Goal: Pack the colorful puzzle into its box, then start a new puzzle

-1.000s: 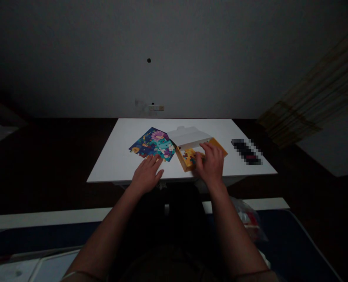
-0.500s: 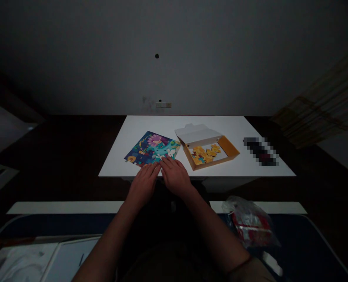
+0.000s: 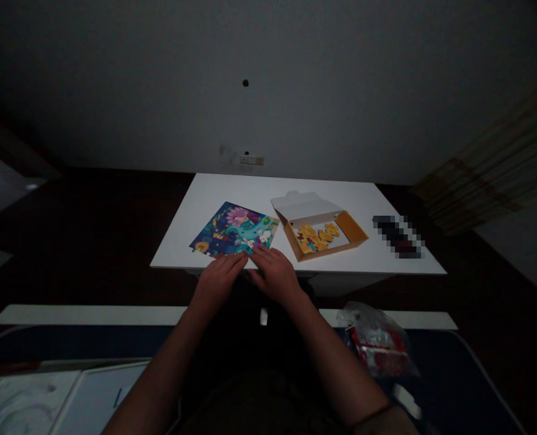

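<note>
A colourful jigsaw puzzle (image 3: pixel 236 229), with white rabbits and a teal creature on dark blue, lies turned at an angle on the white table (image 3: pixel 205 187). My left hand (image 3: pixel 218 278) is palm down at the table's front edge, fingers stretched along the puzzle's near side. Close beside it, my right hand (image 3: pixel 275 273) has its fingers extended over the puzzle's near corner; its thumb points inward below. Nothing shows in either hand, though the undersides are hidden. Right of the puzzle stands an open cardboard box (image 3: pixel 354 232) holding several yellow jigsaw pieces (image 3: pixel 320 240).
A blurred-out dark object (image 3: pixel 398 237) lies at the table's right. Nearer me, a clear plastic bag (image 3: pixel 380 344) with red packaging rests on a dark blue surface (image 3: pixel 450 368). White and grey flat items (image 3: pixel 100 393) sit at lower left. Behind the table is a wall with sockets (image 3: pixel 251 160).
My right hand has drawn back slightly toward me, its thumb now showing lower. The left hand has barely moved, and the camera view has shifted a little. Puzzle and box stay put.
</note>
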A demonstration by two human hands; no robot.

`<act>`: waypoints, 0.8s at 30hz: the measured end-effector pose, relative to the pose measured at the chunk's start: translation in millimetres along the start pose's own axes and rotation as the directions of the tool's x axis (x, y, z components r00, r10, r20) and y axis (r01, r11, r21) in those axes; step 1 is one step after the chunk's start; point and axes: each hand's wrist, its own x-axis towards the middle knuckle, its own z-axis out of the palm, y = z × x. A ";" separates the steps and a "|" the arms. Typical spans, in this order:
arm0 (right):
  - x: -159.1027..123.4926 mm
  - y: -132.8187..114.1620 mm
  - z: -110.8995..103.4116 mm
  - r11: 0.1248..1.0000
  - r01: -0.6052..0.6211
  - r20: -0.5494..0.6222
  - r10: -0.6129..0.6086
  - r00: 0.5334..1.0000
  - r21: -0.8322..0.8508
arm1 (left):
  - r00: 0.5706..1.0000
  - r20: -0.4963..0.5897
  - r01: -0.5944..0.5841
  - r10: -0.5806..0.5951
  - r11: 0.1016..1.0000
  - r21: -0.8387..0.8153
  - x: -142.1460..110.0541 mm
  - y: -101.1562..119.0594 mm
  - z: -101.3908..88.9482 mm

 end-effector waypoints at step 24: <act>37.7 -22.5 3.0 0.999 -0.036 -0.065 0.035 0.997 -0.004 | 0.948 -0.219 0.149 -0.232 0.929 -0.338 19.4 4.6 4.1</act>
